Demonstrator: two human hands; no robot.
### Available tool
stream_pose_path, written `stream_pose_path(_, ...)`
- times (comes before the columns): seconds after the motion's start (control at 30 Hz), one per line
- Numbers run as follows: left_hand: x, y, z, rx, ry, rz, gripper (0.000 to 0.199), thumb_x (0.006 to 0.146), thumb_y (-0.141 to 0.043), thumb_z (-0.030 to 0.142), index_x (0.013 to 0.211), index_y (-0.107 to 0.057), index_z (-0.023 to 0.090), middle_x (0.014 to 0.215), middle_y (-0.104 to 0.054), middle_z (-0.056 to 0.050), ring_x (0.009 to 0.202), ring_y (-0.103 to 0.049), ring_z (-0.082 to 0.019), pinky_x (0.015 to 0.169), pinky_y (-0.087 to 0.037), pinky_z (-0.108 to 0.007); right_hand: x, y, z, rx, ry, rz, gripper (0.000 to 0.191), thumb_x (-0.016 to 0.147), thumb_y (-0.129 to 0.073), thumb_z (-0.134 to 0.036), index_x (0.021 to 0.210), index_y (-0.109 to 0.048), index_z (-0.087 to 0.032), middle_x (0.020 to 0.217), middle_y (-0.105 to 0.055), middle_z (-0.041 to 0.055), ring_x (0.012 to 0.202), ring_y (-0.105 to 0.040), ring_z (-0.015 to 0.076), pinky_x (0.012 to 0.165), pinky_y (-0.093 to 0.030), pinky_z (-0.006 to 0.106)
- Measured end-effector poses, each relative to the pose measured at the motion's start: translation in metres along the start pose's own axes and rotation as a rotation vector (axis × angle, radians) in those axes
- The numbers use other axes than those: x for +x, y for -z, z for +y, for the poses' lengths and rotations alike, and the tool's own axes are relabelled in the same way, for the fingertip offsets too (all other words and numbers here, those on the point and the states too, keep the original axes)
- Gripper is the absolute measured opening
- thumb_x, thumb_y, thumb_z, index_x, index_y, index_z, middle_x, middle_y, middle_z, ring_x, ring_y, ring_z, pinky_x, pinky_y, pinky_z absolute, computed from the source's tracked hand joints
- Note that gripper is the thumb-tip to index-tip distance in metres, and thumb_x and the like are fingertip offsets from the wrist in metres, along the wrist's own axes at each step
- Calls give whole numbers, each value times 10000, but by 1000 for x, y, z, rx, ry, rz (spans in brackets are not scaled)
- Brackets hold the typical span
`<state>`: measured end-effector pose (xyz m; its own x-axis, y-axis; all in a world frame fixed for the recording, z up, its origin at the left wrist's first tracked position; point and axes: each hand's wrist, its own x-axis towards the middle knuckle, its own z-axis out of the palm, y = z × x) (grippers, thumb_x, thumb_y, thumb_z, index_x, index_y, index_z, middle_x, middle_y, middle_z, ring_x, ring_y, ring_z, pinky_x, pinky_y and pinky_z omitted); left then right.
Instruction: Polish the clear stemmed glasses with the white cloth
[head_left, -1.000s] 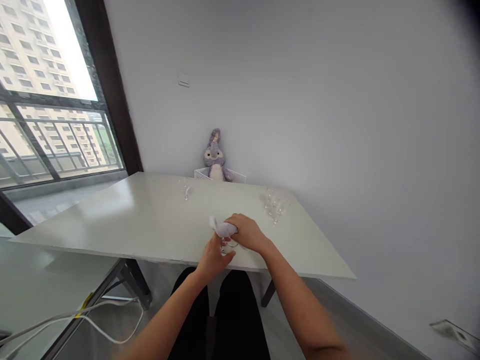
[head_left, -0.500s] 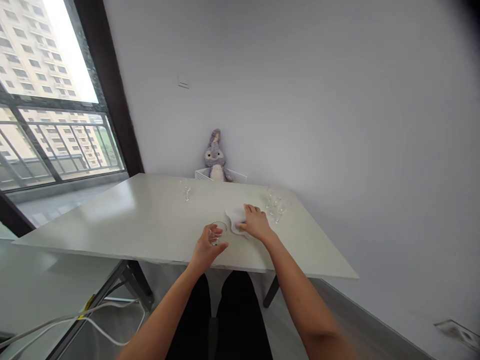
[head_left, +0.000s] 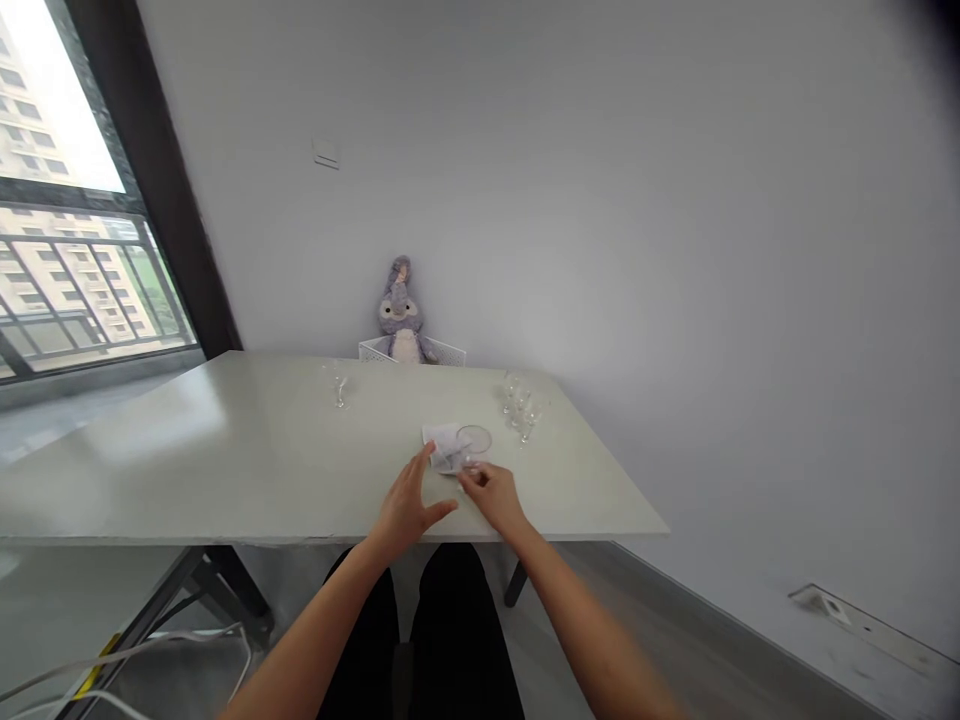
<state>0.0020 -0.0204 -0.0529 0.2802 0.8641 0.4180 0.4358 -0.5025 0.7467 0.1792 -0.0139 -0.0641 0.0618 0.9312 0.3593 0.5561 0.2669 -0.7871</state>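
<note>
1. So, here at the near edge of the worktop (head_left: 262,455), both bare hands are in play, a little right of the middle of that edge.
2. The right hand (head_left: 498,496) has it: fingers drawn narrow, tips pinched together on the lower part of a clear drinking glass (head_left: 474,440). Whether the foot of that glass touches the worktop, I cannot tell.
3. Its round rim points up and away from the near edge, just beside a crumpled white cloth (head_left: 442,440) and partly overlapping it in this view.
4. Over to the left hand (head_left: 403,512), and that one is wide: thumb stretched out one way, fingers the other, nothing held between them. Its fingertips come right up to the cloth; actual contact is hard to call.
5. Farther in, toward the far right corner of the worktop, a cluster of clear glasses (head_left: 519,404) stands close together, well apart from the hands.
6. And out toward the far edge, left of the middle, one lone glass (head_left: 340,390), faint against the pale surface.
7. Looking on from beyond the far edge: a grey plush toy (head_left: 403,315), sitting upright in a white basket (head_left: 451,354), right up by the plain wall (head_left: 675,250).
8. Off past the left end, a dark-framed window (head_left: 82,290) lets the daylight in.
</note>
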Motion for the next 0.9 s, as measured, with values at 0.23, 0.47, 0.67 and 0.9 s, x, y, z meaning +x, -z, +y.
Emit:
stream_pose_path(0.23,-8,7,-59,34,252,255,346,730,-549,339,1060,-531,236,1069,-596,-65,1014,-534,-237,913,-371,-394,28,63,77,-152,-281,352,329,684,-474,-435,650,-625,-145,495,-569,14,512,-511,161,541,-370,249)
stream_pose_path(0.47,-13,7,-66,47,258,306,222,729,-531,291,941,-578,241,966,-622,-49,920,-567,-224,841,-412,-371,42,78,99,-173,-349,343,318,678,-459,-417,626,-616,-146,496,-586,33,528,-539,178,556,-372,259)
stream_pose_path(0.67,-15,8,-64,21,320,324,161,702,-536,255,851,-597,238,878,-639,-43,858,-580,-224,813,-414,-371,52,75,105,-188,-371,331,294,685,-456,-394,621,-606,-149,495,-580,36,524,-544,181,550,-371,262)
stream_pose_path(0.9,-10,15,-64,-291,462,412,98,659,-578,218,752,-609,219,775,-628,-26,766,-579,-187,765,-429,-326,29,72,99,-242,-374,386,364,680,-475,-338,959,-566,-122,625,-588,27,587,-535,181,583,-371,265)
